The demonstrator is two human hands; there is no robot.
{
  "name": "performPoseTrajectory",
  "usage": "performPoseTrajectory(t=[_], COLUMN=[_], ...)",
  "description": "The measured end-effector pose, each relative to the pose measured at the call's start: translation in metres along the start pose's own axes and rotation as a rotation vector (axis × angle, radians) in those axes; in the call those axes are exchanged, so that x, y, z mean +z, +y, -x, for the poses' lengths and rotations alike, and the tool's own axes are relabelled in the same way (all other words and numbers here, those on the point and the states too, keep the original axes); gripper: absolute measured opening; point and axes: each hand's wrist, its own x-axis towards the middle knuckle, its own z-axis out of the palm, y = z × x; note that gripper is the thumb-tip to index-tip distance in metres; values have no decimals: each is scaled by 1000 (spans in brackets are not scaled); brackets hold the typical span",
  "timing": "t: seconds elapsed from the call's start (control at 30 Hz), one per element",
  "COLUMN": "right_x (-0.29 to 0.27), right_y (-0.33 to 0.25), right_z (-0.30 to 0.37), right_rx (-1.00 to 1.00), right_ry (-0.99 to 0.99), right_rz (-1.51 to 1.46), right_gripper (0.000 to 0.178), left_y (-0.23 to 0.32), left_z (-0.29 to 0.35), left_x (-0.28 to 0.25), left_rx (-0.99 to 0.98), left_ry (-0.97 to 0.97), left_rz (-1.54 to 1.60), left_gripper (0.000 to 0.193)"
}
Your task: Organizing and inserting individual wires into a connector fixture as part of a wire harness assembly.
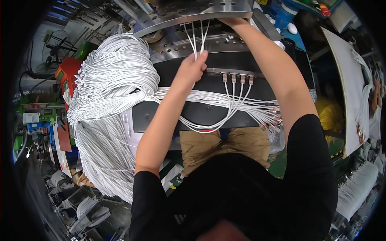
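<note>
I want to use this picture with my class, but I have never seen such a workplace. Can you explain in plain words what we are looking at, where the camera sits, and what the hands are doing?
The camera sits on a person's head and looks down, so the black-sleeved arms rise from the lower edge. The fisheye lens bends straight edges.

The left hand pinches a few thin white cables that run up under a metal plate. The right hand reaches under that plate too; its fingers are hidden.

On the dark bench, four cable plugs sit in a row. A big bundle of white cables hangs at the left.
</note>
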Motion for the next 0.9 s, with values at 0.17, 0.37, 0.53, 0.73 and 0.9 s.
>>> performPoseTrajectory(t=[0.17,0.37,0.53,0.73,0.9], right_x=[-14,-66,-137,-216,-222], right_y=[-14,-63,-123,-139,-141], right_z=[8,43,122,175,204], right_rx=[-25,302,30,53,166], right_ry=[75,-386,-263,-427,-581], right_rz=[37,-186,286,139,121], right_gripper=[25,34,28,30,28], left_y=[43,41,1,-52,-54], left_z=[74,110,132,119,91], left_x=[-18,-181,-113,66,87], left_rx=[452,560,338,1039,997], left_ry=[37,1016,975,28,154], left_rz=[-481,-794,-848,-1068,-1063], left_gripper=[33,40,43,28,23])
